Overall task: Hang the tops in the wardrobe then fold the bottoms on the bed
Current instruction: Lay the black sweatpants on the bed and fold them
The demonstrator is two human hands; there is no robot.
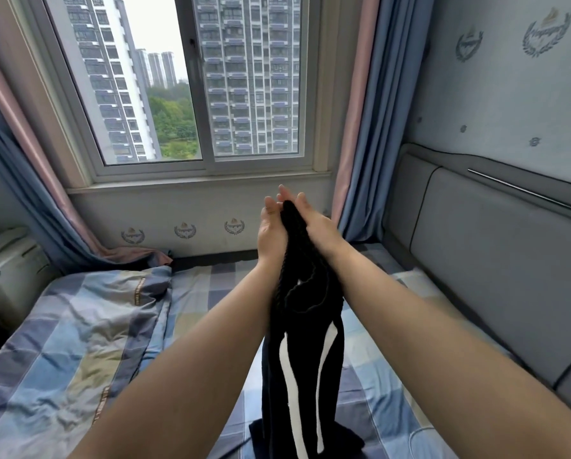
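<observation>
The fold-the-bottoms step looked under way — the left hand (pixel 271 226) and right hand (pixel 314 223) were pressed together, fingers straight, clamping the waistband of black trousers (pixel 307 342). The soft, white-striped knit hung to the checked bed (pixel 211 286); next, probably laying them flat.

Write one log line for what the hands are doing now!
step: fold bottoms | left hand + right hand: press trousers waist between palms | hems: on bed

Head camera looks forward and down over bed (pixel 211 293) toward window (pixel 191 77).
</observation>
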